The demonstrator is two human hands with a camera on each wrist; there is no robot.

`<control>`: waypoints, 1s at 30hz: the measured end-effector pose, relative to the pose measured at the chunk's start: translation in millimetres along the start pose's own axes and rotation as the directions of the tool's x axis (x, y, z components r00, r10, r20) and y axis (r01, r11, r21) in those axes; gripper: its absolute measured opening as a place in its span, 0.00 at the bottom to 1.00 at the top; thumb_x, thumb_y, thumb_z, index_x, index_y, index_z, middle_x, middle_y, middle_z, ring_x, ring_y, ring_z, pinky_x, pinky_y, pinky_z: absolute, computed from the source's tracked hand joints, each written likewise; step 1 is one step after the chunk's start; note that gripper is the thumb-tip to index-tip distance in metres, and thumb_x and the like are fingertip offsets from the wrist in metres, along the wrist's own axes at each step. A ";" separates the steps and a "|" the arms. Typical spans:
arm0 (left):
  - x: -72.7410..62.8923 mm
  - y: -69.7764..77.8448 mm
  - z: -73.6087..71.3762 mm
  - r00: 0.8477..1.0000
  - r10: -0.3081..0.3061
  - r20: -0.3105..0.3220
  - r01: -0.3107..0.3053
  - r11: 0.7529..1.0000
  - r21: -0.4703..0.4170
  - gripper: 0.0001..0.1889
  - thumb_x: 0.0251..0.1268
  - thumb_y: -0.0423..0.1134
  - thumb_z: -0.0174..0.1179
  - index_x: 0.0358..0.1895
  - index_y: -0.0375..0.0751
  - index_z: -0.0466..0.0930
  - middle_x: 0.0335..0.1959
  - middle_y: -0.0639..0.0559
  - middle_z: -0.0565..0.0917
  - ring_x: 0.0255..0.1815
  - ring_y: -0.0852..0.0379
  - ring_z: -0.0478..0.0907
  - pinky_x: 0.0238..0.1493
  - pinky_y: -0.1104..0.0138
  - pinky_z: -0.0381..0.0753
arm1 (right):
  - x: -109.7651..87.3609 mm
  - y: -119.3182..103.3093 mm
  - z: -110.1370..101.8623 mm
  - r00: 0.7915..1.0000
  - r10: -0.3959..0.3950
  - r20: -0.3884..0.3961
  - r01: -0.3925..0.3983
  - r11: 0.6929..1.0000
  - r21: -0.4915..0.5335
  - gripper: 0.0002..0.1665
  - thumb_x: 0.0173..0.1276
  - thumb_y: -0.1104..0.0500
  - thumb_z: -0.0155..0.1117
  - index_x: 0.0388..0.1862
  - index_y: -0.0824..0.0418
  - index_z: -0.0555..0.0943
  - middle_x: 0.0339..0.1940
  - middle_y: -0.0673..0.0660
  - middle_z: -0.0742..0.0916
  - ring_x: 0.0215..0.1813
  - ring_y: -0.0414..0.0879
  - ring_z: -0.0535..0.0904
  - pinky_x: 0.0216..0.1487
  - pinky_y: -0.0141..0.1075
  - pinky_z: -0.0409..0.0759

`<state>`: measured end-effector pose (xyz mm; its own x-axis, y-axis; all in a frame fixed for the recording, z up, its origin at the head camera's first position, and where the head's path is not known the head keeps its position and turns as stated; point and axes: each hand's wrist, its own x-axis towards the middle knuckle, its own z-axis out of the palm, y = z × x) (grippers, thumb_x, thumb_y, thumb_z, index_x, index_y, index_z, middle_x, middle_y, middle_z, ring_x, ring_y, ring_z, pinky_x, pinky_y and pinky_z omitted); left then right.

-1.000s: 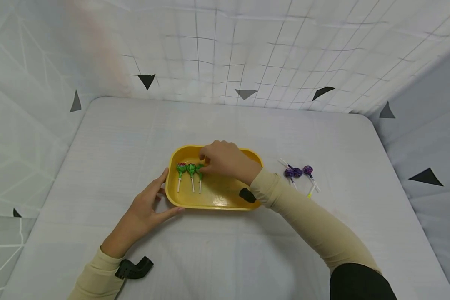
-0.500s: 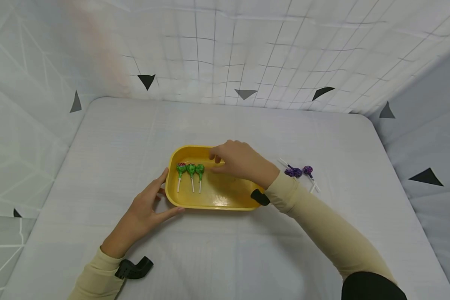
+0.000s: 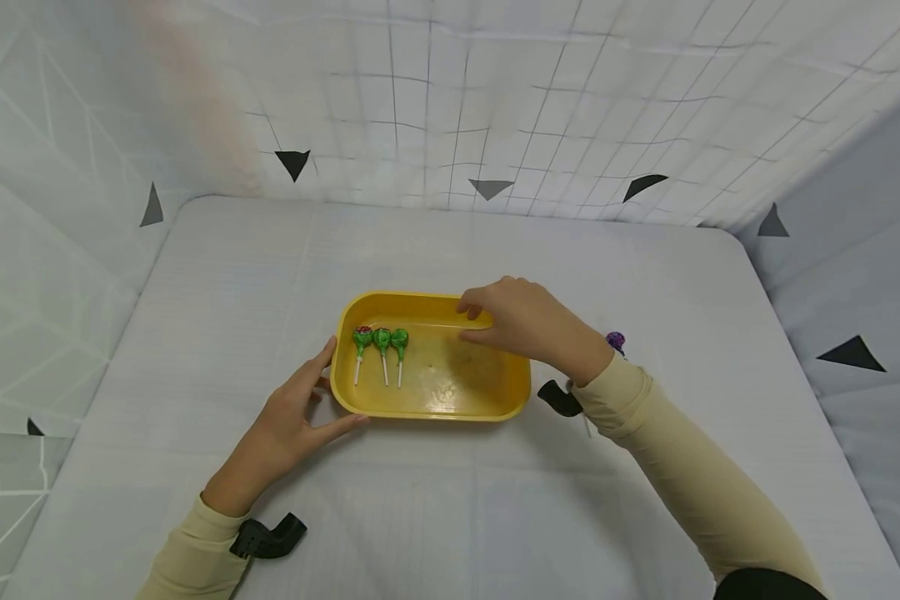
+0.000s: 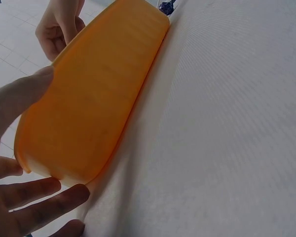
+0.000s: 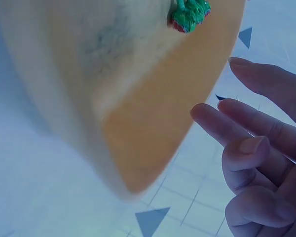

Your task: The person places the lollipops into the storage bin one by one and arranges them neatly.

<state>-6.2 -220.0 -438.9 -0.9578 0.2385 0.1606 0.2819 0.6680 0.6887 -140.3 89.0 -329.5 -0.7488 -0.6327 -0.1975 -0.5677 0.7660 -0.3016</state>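
Note:
Three green-wrapped lollipops (image 3: 382, 337) lie side by side at the left of a yellow tray (image 3: 442, 383), sticks toward the person. My left hand (image 3: 288, 425) rests against the tray's left end, thumb at the front rim and fingers spread along the side. In the left wrist view those fingers look fairly straight on the tray wall (image 4: 89, 94). My right hand (image 3: 528, 321) hovers above the tray's right end. The right wrist view shows its fingers loosely bent and apart, holding nothing, away from the green lollipops (image 5: 190, 15).
A purple-wrapped lollipop (image 3: 615, 340) lies on the white table right of the tray. My right wrist and sleeve (image 3: 622, 400) hide most of that spot; a white stick (image 3: 588, 427) shows below them. White cloth walls with grid lines stand behind the table.
My right hand has let go of the third green lollipop and moved right across the tray. Its arm now covers most of the purple lollipops. The left hand and tray have stayed put.

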 end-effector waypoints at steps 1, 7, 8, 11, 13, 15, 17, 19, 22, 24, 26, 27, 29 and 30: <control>-0.1 0.1 0.1 1.000 -0.002 0.001 0.002 1.000 0.002 0.59 0.53 0.44 0.81 0.84 0.42 0.50 0.63 0.44 0.80 0.49 0.53 0.79 0.46 0.57 0.83 | -2.3 1.7 -0.4 1.000 0.005 0.000 -0.005 1.000 0.003 0.23 0.69 0.47 0.73 0.57 0.59 0.87 0.51 0.54 0.92 0.50 0.52 0.86 0.52 0.47 0.85; -0.6 0.3 0.3 1.000 -0.002 0.006 0.002 1.000 0.006 0.60 0.52 0.45 0.81 0.84 0.41 0.50 0.64 0.44 0.79 0.49 0.54 0.79 0.49 0.56 0.83 | -14.3 11.6 0.0 1.000 0.028 0.002 -0.028 0.999 0.033 0.22 0.69 0.49 0.73 0.56 0.59 0.87 0.49 0.54 0.92 0.50 0.53 0.87 0.53 0.48 0.85; -0.6 0.3 0.3 1.000 0.000 0.006 0.000 1.000 0.006 0.60 0.52 0.45 0.81 0.84 0.41 0.50 0.64 0.43 0.79 0.49 0.54 0.79 0.50 0.55 0.83 | -16.3 13.1 0.0 0.999 0.032 0.002 -0.032 0.999 0.037 0.22 0.69 0.48 0.73 0.56 0.59 0.87 0.49 0.54 0.92 0.50 0.53 0.86 0.54 0.48 0.84; -0.6 -0.1 0.5 1.000 0.004 0.005 -0.004 1.000 0.008 0.61 0.51 0.46 0.82 0.84 0.41 0.50 0.65 0.43 0.79 0.49 0.54 0.80 0.51 0.55 0.83 | -23.1 17.0 -1.2 0.999 0.044 0.002 -0.044 0.998 0.051 0.22 0.69 0.48 0.73 0.56 0.59 0.87 0.49 0.54 0.92 0.51 0.53 0.86 0.54 0.48 0.84; -0.4 -0.3 0.6 1.000 0.006 0.003 -0.006 1.000 0.006 0.60 0.52 0.46 0.82 0.84 0.41 0.50 0.66 0.43 0.79 0.49 0.54 0.80 0.51 0.55 0.83 | -27.6 20.3 -2.4 0.999 0.048 -0.005 -0.048 0.997 0.053 0.21 0.69 0.49 0.73 0.55 0.58 0.87 0.48 0.54 0.92 0.50 0.53 0.86 0.53 0.48 0.84; -0.5 -0.4 0.8 1.000 0.009 -0.001 -0.009 1.000 0.004 0.60 0.52 0.45 0.82 0.84 0.41 0.50 0.66 0.43 0.79 0.49 0.53 0.80 0.51 0.54 0.83 | -31.8 24.2 -4.2 0.999 0.051 -0.016 -0.050 0.998 0.047 0.20 0.69 0.49 0.73 0.55 0.58 0.87 0.48 0.54 0.92 0.49 0.52 0.86 0.51 0.48 0.85; -0.5 -0.4 1.0 1.000 0.011 -0.004 -0.011 1.000 0.002 0.60 0.52 0.44 0.82 0.84 0.40 0.50 0.67 0.42 0.78 0.49 0.53 0.80 0.51 0.54 0.83 | -36.0 28.7 -6.1 0.998 0.056 -0.028 -0.055 0.998 0.038 0.20 0.69 0.49 0.74 0.54 0.58 0.87 0.48 0.54 0.92 0.46 0.51 0.86 0.49 0.47 0.85; -0.5 -0.4 1.2 1.000 0.012 -0.006 -0.012 1.000 0.001 0.59 0.52 0.43 0.82 0.84 0.40 0.51 0.67 0.42 0.78 0.49 0.53 0.80 0.52 0.53 0.83 | -40.2 34.0 -7.8 0.997 0.069 -0.041 -0.067 0.997 0.035 0.20 0.68 0.49 0.74 0.54 0.57 0.87 0.48 0.53 0.92 0.44 0.50 0.86 0.49 0.47 0.84; -0.5 -0.1 1.1 1.000 0.009 -0.006 -0.009 1.000 0.000 0.59 0.52 0.43 0.82 0.84 0.40 0.51 0.68 0.42 0.78 0.49 0.53 0.80 0.53 0.53 0.83 | -46.8 42.1 -9.1 0.995 0.086 -0.058 -0.084 0.996 0.038 0.19 0.68 0.50 0.75 0.55 0.57 0.87 0.47 0.53 0.92 0.42 0.49 0.85 0.48 0.46 0.84; -0.4 0.4 0.8 1.000 0.006 -0.004 -0.006 1.000 0.000 0.59 0.52 0.43 0.81 0.84 0.40 0.51 0.68 0.42 0.78 0.49 0.53 0.80 0.52 0.53 0.83 | -51.1 46.8 -9.4 0.993 0.094 -0.070 -0.092 0.995 0.039 0.19 0.68 0.51 0.75 0.54 0.56 0.88 0.46 0.53 0.92 0.40 0.48 0.84 0.48 0.46 0.84; -0.3 0.9 0.3 1.000 -0.001 -0.001 0.001 1.000 0.000 0.59 0.52 0.44 0.81 0.84 0.41 0.50 0.68 0.43 0.77 0.50 0.53 0.80 0.52 0.53 0.83 | -55.6 50.9 -9.1 0.992 0.102 -0.074 -0.099 0.994 0.036 0.18 0.69 0.51 0.74 0.54 0.56 0.87 0.46 0.53 0.92 0.38 0.47 0.83 0.47 0.46 0.83; -0.4 1.0 0.2 1.000 -0.003 0.000 0.003 1.000 0.000 0.59 0.53 0.44 0.81 0.84 0.41 0.50 0.68 0.43 0.77 0.50 0.53 0.80 0.52 0.53 0.83 | -57.8 52.7 -8.9 0.992 0.104 -0.076 -0.102 0.994 0.036 0.18 0.69 0.51 0.74 0.54 0.56 0.87 0.46 0.53 0.92 0.37 0.46 0.83 0.46 0.45 0.83; -0.4 0.8 0.0 1.000 -0.005 0.001 0.005 1.000 0.005 0.60 0.52 0.45 0.81 0.84 0.41 0.50 0.67 0.43 0.78 0.50 0.53 0.80 0.52 0.53 0.83 | -62.5 56.2 -7.9 0.991 0.112 -0.073 -0.110 0.993 0.037 0.18 0.69 0.52 0.74 0.54 0.56 0.87 0.46 0.54 0.92 0.36 0.45 0.82 0.45 0.44 0.84; -0.6 0.6 0.0 1.000 -0.003 0.000 0.003 1.000 0.007 0.60 0.52 0.45 0.82 0.84 0.41 0.50 0.67 0.43 0.78 0.50 0.53 0.80 0.53 0.54 0.83 | -64.7 58.0 -7.0 0.991 0.118 -0.069 -0.116 0.993 0.038 0.18 0.69 0.52 0.74 0.54 0.56 0.87 0.46 0.54 0.92 0.36 0.44 0.82 0.44 0.44 0.84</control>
<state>-5.5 -219.7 -438.6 -0.9586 0.2367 0.1581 0.2792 0.6737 0.6843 -127.1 175.1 -327.7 -0.8326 -0.5281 -0.1668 -0.4635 0.8293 -0.3122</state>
